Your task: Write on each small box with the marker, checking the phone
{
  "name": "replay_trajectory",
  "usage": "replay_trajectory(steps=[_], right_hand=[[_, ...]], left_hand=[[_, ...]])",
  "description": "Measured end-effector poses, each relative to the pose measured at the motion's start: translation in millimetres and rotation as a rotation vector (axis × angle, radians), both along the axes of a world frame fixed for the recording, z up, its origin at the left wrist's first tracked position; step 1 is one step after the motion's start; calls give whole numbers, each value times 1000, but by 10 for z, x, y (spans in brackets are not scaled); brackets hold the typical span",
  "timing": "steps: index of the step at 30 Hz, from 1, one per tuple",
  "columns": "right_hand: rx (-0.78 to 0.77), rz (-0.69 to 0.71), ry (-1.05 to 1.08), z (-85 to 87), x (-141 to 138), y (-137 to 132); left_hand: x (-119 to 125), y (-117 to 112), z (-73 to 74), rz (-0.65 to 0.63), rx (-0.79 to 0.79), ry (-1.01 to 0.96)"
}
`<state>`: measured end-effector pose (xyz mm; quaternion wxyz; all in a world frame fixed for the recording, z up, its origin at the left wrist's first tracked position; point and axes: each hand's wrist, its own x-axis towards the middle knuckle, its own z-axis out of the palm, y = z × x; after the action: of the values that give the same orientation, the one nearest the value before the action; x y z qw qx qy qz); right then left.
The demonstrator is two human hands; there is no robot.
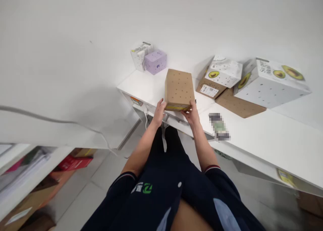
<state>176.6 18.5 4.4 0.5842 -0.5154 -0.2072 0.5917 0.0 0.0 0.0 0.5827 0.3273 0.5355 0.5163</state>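
A brown cardboard box (179,88) with small dark marks on its top sits near the front edge of the white table, a yellow strip along its lower near side. My left hand (159,112) grips its near left corner, thumb and fingers against the side. At the near right corner my right hand (192,114) holds it too, the fingers partly hidden under the bottom edge. Behind it to the left stand a small purple box (155,61) and a white printed box (141,56).
To the right, a white avocado box (224,71) rests on a labelled brown box (210,88). Beside them a bigger avocado box (275,84) stands over flat cardboard (239,102). A pixelated phone-shaped item (219,126) lies on the white table (267,140). A cable (75,122) hangs at left.
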Motion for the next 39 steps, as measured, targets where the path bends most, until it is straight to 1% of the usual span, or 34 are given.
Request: replay_trajectory(steps=[4,8,10,12,15,17,19,22,24,27,28,31,33,35,37,39], right_hand=[[16,-116,-29,44,103,442],[66,-219,-138,15,186,849],[77,-270,-170,-47,195,944],[83,-286,-185,-140,172,950],[108,-218,-211,-291,93,881],[123,-135,-235,-356,42,869],[136,-57,-260,-373,13,919],[161,28,-339,-359,-2,1024],[190,102,-431,-381,-26,1023],[211,236,-589,-505,-110,871],[222,261,-657,-560,-144,801],[360,237,-874,-691,-231,631],[424,233,-943,-721,-263,586],[451,257,-962,-717,-277,586],[478,274,-979,-707,-277,604],[496,279,-991,-708,-271,617]], left_hand=[[-33,-7,-119,61,-32,78],[-129,35,-168,125,47,145],[-185,109,-172,155,84,186],[-252,245,-163,185,103,231],[-384,601,-113,237,144,326],[-479,939,-57,262,175,392],[-561,1331,8,272,197,482],[-641,1934,109,233,220,805],[-682,2298,183,186,245,1002],[-770,2754,303,127,301,1206],[-809,2883,340,106,304,1262],[-939,3218,417,1,246,1442],[-1008,3404,435,-110,196,1530],[-1038,3553,437,-190,159,1561],[-1018,3648,437,-197,126,1556],[-959,3662,441,-134,86,1506]])
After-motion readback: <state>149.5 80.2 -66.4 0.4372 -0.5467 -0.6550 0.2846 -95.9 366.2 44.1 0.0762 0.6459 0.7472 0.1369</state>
